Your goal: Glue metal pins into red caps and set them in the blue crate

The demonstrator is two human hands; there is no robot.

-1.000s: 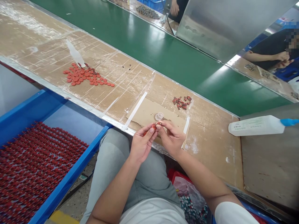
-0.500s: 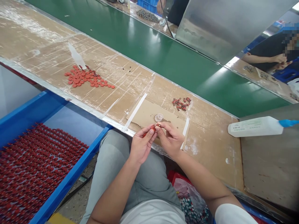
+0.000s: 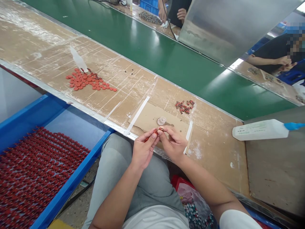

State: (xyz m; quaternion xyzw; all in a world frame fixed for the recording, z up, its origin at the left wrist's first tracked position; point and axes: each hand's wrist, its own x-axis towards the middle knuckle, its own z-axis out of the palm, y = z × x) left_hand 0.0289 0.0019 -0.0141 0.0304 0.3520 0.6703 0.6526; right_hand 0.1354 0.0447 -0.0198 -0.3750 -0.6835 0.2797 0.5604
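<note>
My left hand (image 3: 145, 148) and my right hand (image 3: 173, 143) meet at the table's front edge, both closed on a small red piece (image 3: 156, 131). Fingertips cover most of it, so its exact kind cannot be made out. Just beyond my fingers, a small clear cup (image 3: 161, 121) stands on a taped-down sheet of cardboard (image 3: 152, 111). Further back lies a pile of small red-and-dark figure-like parts (image 3: 184, 107). Off to the left, many red discs (image 3: 81, 79) are spread on the table beside a white pointed strip (image 3: 78, 59).
A blue tray (image 3: 78, 159) with rows of red pieces stands at the lower left. A white bottle with a blue tip (image 3: 260, 129) lies at the right. Beyond the table runs a green conveyor belt (image 3: 143, 47). Other people's hands (image 3: 182, 15) show across it.
My hands stay together with the red piece, shifting only slightly at the fingertips. Across the belt, another person's hand has come into view.
</note>
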